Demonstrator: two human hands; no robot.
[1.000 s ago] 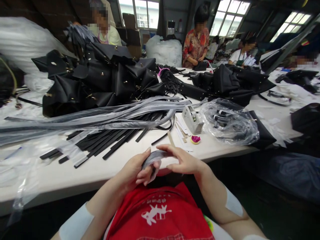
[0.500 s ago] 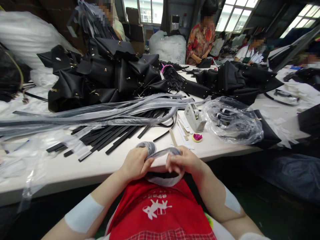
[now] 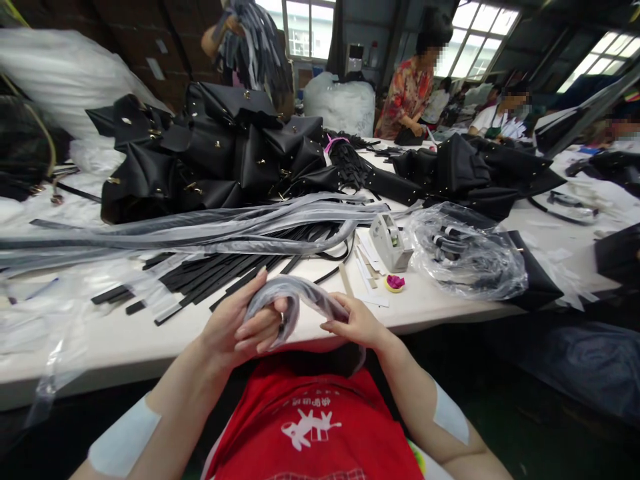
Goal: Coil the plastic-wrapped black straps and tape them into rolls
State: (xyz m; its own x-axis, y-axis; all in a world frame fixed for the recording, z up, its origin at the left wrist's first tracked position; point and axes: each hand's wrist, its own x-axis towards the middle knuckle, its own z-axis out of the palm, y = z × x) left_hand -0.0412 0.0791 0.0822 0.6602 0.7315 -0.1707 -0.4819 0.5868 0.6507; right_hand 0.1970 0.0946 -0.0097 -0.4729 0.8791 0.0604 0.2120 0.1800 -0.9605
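A black strap in a clear plastic sleeve (image 3: 300, 293) is looped between both my hands, just in front of the white table's near edge (image 3: 165, 347). My left hand (image 3: 240, 327) has the loop wound round its curled fingers. My right hand (image 3: 350, 320) pinches the sleeve's other part, and its tail hangs down over my red apron. Beyond my hands lie several loose black straps (image 3: 215, 273) and several long sleeved straps (image 3: 210, 230) across the table.
A heap of black leather bags (image 3: 210, 153) fills the back left; another black pile (image 3: 465, 170) lies at the right. A tape dispenser (image 3: 390, 241), a small pink-filled dish (image 3: 395, 283) and a clear bag of straps (image 3: 465, 257) sit right of centre. Other people work further back.
My hands have lifted slightly and the sleeved strap now forms a larger loop round my left fingers; my right hand has shifted along it. The view has drifted a little.
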